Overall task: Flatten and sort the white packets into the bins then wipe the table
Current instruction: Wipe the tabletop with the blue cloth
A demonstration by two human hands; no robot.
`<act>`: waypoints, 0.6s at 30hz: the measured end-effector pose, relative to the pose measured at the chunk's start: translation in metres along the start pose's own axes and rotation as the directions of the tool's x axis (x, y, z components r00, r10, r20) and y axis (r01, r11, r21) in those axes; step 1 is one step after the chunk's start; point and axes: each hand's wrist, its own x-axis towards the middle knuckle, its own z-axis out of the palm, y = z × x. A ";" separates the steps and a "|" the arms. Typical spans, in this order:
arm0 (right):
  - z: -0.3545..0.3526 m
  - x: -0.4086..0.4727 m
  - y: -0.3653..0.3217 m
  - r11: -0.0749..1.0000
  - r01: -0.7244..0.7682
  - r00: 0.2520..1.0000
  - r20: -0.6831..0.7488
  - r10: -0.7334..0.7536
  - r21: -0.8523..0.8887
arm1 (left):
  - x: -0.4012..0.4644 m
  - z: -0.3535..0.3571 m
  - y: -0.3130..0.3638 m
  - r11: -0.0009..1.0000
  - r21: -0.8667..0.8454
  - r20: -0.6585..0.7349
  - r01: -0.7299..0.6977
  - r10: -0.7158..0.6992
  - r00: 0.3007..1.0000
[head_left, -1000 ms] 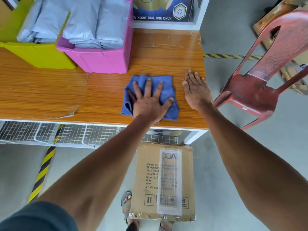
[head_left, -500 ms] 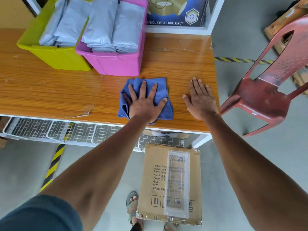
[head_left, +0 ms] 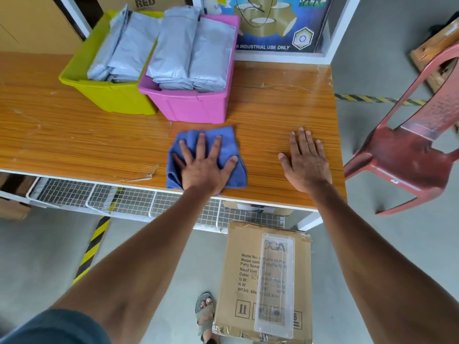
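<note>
My left hand (head_left: pixel 205 167) presses flat, fingers spread, on a folded blue cloth (head_left: pixel 229 147) near the front edge of the wooden table (head_left: pixel 74 145). My right hand (head_left: pixel 305 160) lies flat on the bare tabletop to the right of the cloth, fingers straight. Behind the cloth stands a pink bin (head_left: pixel 193 108) filled with grey-white packets (head_left: pixel 193 53). A yellow-green bin (head_left: pixel 111 95) to its left also holds packets (head_left: pixel 124 50).
A red plastic chair (head_left: pixel 409 150) stands off the table's right end. On the floor below the front edge lies a cardboard box (head_left: pixel 243 281) with a clear plastic lid (head_left: pixel 275 284) on it. Wire baskets (head_left: pixel 99 197) hang under the table. A printed carton (head_left: pixel 278 23) stands at the back.
My left hand has slid the cloth a little left and toward the front edge. My right hand stays flat on the table. The camera has tilted, showing more of the bins.
</note>
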 end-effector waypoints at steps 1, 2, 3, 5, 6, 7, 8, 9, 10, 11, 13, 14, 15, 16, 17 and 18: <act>-0.001 0.000 -0.001 1.000 -0.005 1.000 -0.001 0.005 0.002 | -0.005 0.003 0.012 0.996 0.004 0.004 -0.085 0.085 0.996; -0.001 0.000 -0.001 1.000 -0.008 1.000 0.001 0.008 0.005 | -0.007 0.006 0.020 0.987 0.001 0.020 -0.160 0.160 0.987; -0.001 0.000 -0.001 1.000 -0.009 1.000 0.004 0.009 0.007 | -0.006 0.006 0.021 0.977 -0.010 0.039 -0.212 0.213 0.976; -0.001 -0.002 -0.003 1.000 -0.008 1.000 0.005 0.008 0.006 | 0.002 0.002 0.009 0.972 -0.036 0.044 -0.232 0.234 0.971; 0.000 -0.003 -0.004 1.000 -0.005 1.000 0.003 0.005 0.003 | 0.006 0.000 -0.002 0.979 -0.046 0.029 -0.197 0.198 0.980; 0.000 -0.004 -0.006 1.000 0.001 1.000 0.008 0.000 -0.003 | 0.010 -0.002 -0.014 0.989 -0.048 0.014 -0.137 0.137 0.990; 0.001 -0.006 -0.007 1.000 0.005 1.000 0.015 -0.005 -0.012 | 0.012 -0.003 -0.024 0.997 -0.041 0.004 -0.063 0.063 0.998; 0.002 -0.007 -0.008 1.000 0.008 1.000 0.021 -0.008 -0.018 | 0.011 -0.004 -0.031 1.000 -0.026 0.001 0.004 -0.004 1.000; 0.003 -0.008 -0.009 1.000 0.009 1.000 0.026 -0.008 -0.019 | 0.009 -0.004 -0.032 0.999 -0.012 0.005 0.050 -0.050 0.999; 0.002 -0.010 -0.012 1.000 0.008 1.000 0.028 -0.008 -0.015 | 0.004 -0.005 -0.030 0.998 0.001 0.011 0.068 -0.068 0.998; 0.002 -0.013 -0.019 1.000 0.006 0.999 0.031 -0.006 0.001 | -0.010 -0.003 -0.012 1.000 0.030 0.018 0.006 -0.007 1.000; 0.003 -0.014 -0.023 1.000 0.006 0.999 0.034 -0.006 0.007 | -0.018 0.000 -0.001 0.996 0.050 0.018 -0.069 0.069 0.997; 0.003 -0.015 -0.026 1.000 0.007 0.999 0.040 -0.008 0.010 | -0.023 0.003 0.009 0.987 0.056 0.023 -0.149 0.148 0.989; 0.002 -0.017 -0.028 1.000 0.007 0.999 0.045 -0.008 0.012 | -0.026 0.005 0.016 0.975 0.044 0.034 -0.216 0.214 0.976; 0.002 -0.017 -0.029 1.000 0.009 0.999 0.049 -0.010 0.015 | -0.025 0.006 0.018 0.967 0.018 0.042 -0.253 0.253 0.967; 0.002 -0.017 -0.029 1.000 0.014 0.999 0.050 -0.014 0.015 | -0.022 0.005 0.017 0.966 -0.007 0.042 -0.258 0.258 0.965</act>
